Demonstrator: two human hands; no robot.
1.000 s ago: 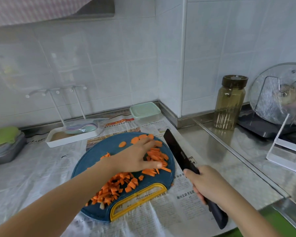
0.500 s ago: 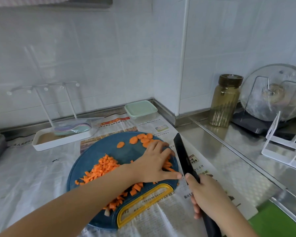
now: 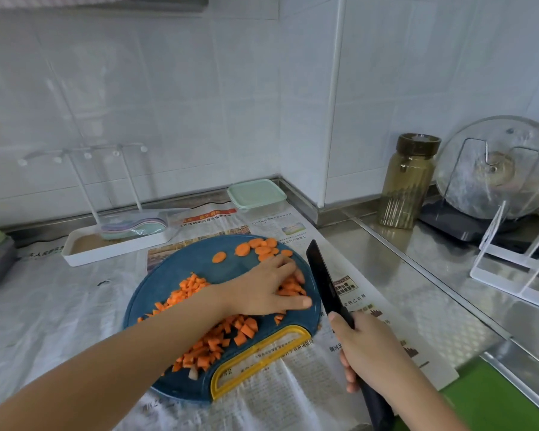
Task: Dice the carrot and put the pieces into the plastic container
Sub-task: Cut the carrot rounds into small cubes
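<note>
A round blue cutting board [image 3: 181,269] with a yellow handle lies on newspaper. Diced carrot pieces [image 3: 212,340] are heaped across its near half, and round carrot slices [image 3: 262,248] lie at its far edge. My left hand [image 3: 265,290] lies flat over carrot strips at the board's right side, fingers spread. My right hand [image 3: 367,349] grips the handle of a black knife [image 3: 322,275], whose blade points away just right of the board. The plastic container [image 3: 255,197] with a pale green lid on it stands behind the board by the wall.
A white tray [image 3: 84,250] with a rack and pastel items stands at the back left. A brown-lidded jar [image 3: 408,181], a glass pot lid [image 3: 495,169] on a stand and a white wire rack [image 3: 517,269] occupy the steel counter at right.
My left hand slid towards the board's right edge over the carrot strips. The knife blade shifted slightly nearer to the board. The camera view moved a little.
</note>
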